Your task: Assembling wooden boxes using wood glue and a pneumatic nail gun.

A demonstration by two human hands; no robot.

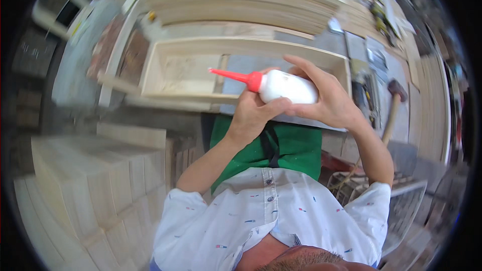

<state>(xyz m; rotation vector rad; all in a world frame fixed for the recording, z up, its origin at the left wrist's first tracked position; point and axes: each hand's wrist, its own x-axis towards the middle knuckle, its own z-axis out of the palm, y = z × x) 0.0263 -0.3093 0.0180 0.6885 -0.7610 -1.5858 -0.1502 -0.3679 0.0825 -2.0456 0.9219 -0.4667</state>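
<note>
Both of my hands hold a white glue bottle point(288, 87) with a long red nozzle, tilted so the nozzle points left. My left hand point(250, 115) grips it near the red cap, thumb along the bottle's near side. Around the bottle's base end curls my right hand point(329, 93), its index finger raised off the white body. Just beyond and beneath the bottle lies a long, shallow wooden box frame point(186, 98) on the workbench. A wooden panel covers the frame's left part inside, and a grey surface shows through the middle.
Long wooden boards point(236, 5) are stacked behind the frame. A mallet point(395, 101) and several hand tools lie at the right. Stacked pale wooden blocks point(95, 180) rise at the lower left. A plastic crate point(406, 200) stands at the lower right.
</note>
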